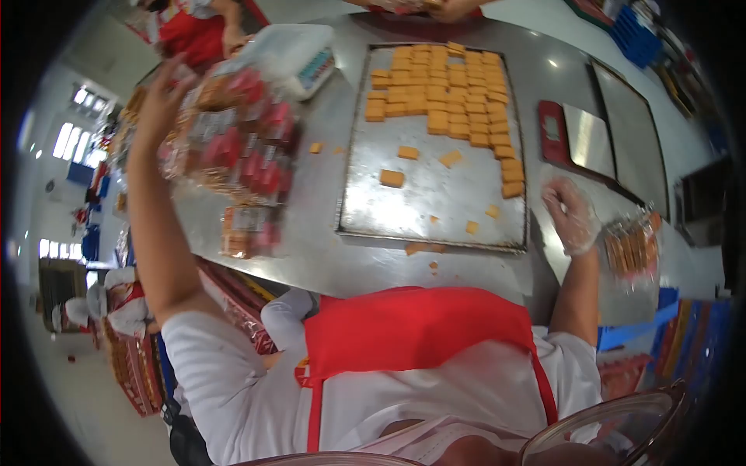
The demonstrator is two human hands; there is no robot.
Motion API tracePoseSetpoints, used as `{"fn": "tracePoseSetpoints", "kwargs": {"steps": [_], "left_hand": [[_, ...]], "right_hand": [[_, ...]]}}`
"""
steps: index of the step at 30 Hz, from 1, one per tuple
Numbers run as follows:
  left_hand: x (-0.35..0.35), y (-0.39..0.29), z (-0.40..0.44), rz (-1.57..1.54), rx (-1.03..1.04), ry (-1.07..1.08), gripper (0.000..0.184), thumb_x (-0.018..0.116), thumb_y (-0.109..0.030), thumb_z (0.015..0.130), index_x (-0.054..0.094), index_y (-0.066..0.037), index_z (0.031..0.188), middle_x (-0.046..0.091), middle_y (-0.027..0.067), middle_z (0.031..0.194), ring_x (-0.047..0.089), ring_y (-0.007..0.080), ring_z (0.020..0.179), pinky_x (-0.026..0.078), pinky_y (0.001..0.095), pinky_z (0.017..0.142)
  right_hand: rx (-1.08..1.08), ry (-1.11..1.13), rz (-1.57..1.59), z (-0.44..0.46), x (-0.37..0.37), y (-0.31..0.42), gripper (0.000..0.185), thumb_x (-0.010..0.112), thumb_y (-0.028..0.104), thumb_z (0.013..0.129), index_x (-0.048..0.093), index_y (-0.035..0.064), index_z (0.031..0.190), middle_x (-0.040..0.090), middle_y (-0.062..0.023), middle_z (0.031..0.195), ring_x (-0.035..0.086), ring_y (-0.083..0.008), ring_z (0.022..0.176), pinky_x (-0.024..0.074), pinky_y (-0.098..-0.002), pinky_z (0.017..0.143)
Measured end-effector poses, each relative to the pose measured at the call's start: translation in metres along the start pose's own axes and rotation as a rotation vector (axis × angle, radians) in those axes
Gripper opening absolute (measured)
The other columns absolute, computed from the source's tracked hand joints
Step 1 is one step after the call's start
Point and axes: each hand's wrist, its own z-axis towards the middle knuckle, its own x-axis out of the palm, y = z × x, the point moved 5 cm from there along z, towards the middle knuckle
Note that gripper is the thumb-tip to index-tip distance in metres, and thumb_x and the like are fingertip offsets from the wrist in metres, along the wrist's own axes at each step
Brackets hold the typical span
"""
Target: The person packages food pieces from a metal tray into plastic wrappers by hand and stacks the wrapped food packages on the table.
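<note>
My left hand (163, 93) reaches out to the far left, beside a heap of clear packs of biscuits with pink labels (225, 147). Its fingers look spread, though slightly blurred. My right hand (571, 219), in a clear plastic glove, is by the right edge of a metal tray (357, 213). Its fingers are curled in, with nothing visible in them. Rows of orange-brown rectangular biscuits (447, 89) fill the upper part of the tray. A few loose biscuits (392, 179) and broken bits lie lower down in it.
A red scale (553, 132) with a metal plate stands right of the tray, beside another tray (633, 124). A biscuit pack (633, 245) lies at the right table edge. A white plastic tub (291, 50) stands at the back left. Co-workers in red aprons (186, 35) stand across the table.
</note>
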Motion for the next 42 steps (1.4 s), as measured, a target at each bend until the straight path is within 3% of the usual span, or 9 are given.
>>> {"fn": "tracePoseSetpoints", "kwargs": {"steps": [4, 6, 9, 13, 17, 22, 29, 37, 42], "left_hand": [[-0.002, -0.097, -0.105, 0.072, 0.469, -0.333, 0.035, 0.051, -0.015, 0.084, 0.050, -0.003, 0.116, 0.045, 0.0164, 0.124, 0.043, 0.0288, 0.115, 0.031, 0.0378, 0.096], [0.026, -0.094, -0.169, -0.068, 0.522, -0.251, 0.028, 0.057, -0.017, 0.079, 0.056, -0.003, 0.103, 0.051, 0.0211, 0.114, 0.048, 0.0335, 0.109, 0.035, 0.0427, 0.092], [0.091, -0.111, -0.226, -0.205, 0.439, -0.129, 0.016, 0.058, -0.005, 0.074, 0.058, -0.003, 0.090, 0.056, 0.0173, 0.100, 0.054, 0.0304, 0.094, 0.042, 0.0380, 0.081], [0.173, -0.075, -0.277, -0.513, 0.016, -0.157, 0.012, 0.053, 0.001, 0.076, 0.057, -0.002, 0.087, 0.057, 0.0159, 0.097, 0.055, 0.0277, 0.090, 0.043, 0.0339, 0.080], [0.186, -0.088, -0.281, -0.446, 0.038, -0.125, 0.014, 0.053, 0.000, 0.077, 0.056, -0.001, 0.091, 0.057, 0.0152, 0.096, 0.055, 0.0263, 0.088, 0.043, 0.0321, 0.079], [0.193, -0.066, -0.284, -0.567, -0.147, -0.132, 0.012, 0.050, -0.001, 0.080, 0.056, 0.000, 0.091, 0.056, 0.0139, 0.096, 0.054, 0.0231, 0.087, 0.042, 0.0289, 0.079], [0.202, -0.056, -0.286, -0.783, -0.272, -0.108, 0.012, 0.046, 0.001, 0.084, 0.055, 0.001, 0.093, 0.055, 0.0098, 0.092, 0.053, 0.0159, 0.083, 0.042, 0.0252, 0.076], [0.203, -0.052, -0.290, -0.820, -0.323, -0.115, 0.011, 0.048, 0.001, 0.084, 0.056, 0.002, 0.091, 0.055, 0.0093, 0.088, 0.054, 0.0148, 0.081, 0.042, 0.0244, 0.074], [0.206, -0.050, -0.290, -0.869, -0.315, -0.151, 0.009, 0.050, -0.001, 0.083, 0.056, 0.002, 0.089, 0.056, 0.0088, 0.085, 0.054, 0.0145, 0.077, 0.043, 0.0244, 0.071]], "right_hand": [[-0.018, 0.119, -0.050, 0.012, 0.001, 0.008, 0.013, 0.060, 0.013, 0.077, 0.056, 0.0044, 0.085, 0.056, -0.0103, 0.078, 0.056, -0.0252, 0.066, 0.0443, -0.0337, 0.059], [-0.002, 0.209, -0.102, 0.021, 0.004, 0.016, 0.012, 0.059, 0.015, 0.078, 0.057, 0.0059, 0.086, 0.057, -0.0103, 0.079, 0.056, -0.0258, 0.071, 0.0443, -0.0357, 0.061], [-0.146, 0.246, -0.211, 0.027, 0.016, 0.018, 0.013, 0.060, 0.014, 0.076, 0.058, 0.0071, 0.087, 0.056, -0.0094, 0.080, 0.055, -0.0254, 0.070, 0.0441, -0.0348, 0.060], [-0.266, 0.303, -0.436, 0.019, 0.048, 0.018, 0.014, 0.056, 0.016, 0.078, 0.060, 0.0103, 0.089, 0.058, -0.0082, 0.083, 0.054, -0.0286, 0.077, 0.0457, -0.0376, 0.065], [-0.222, 0.119, -0.463, 0.006, 0.053, 0.037, 0.017, 0.057, 0.017, 0.075, 0.058, 0.0102, 0.091, 0.056, -0.0074, 0.087, 0.053, -0.0293, 0.079, 0.0469, -0.0374, 0.067], [0.009, 0.557, -0.416, -0.012, 0.061, 0.041, 0.012, 0.049, 0.018, 0.079, 0.051, 0.0065, 0.083, 0.056, -0.0115, 0.087, 0.055, -0.0316, 0.077, 0.0466, -0.0388, 0.068], [-0.035, 0.343, -0.244, 0.035, 0.046, 0.009, 0.011, 0.058, 0.013, 0.076, 0.050, 0.0067, 0.080, 0.052, -0.0135, 0.074, 0.051, -0.0327, 0.069, 0.0414, -0.0381, 0.058], [-0.063, 0.431, -0.283, 0.017, 0.050, 0.026, 0.016, 0.059, 0.015, 0.076, 0.050, 0.0072, 0.086, 0.055, -0.0135, 0.084, 0.053, -0.0323, 0.082, 0.0426, -0.0384, 0.068], [-0.003, 0.398, -0.282, 0.020, 0.057, 0.028, 0.023, 0.061, 0.017, 0.073, 0.050, 0.0098, 0.093, 0.059, -0.0112, 0.084, 0.057, -0.0324, 0.076, 0.0453, -0.0392, 0.065]]}}
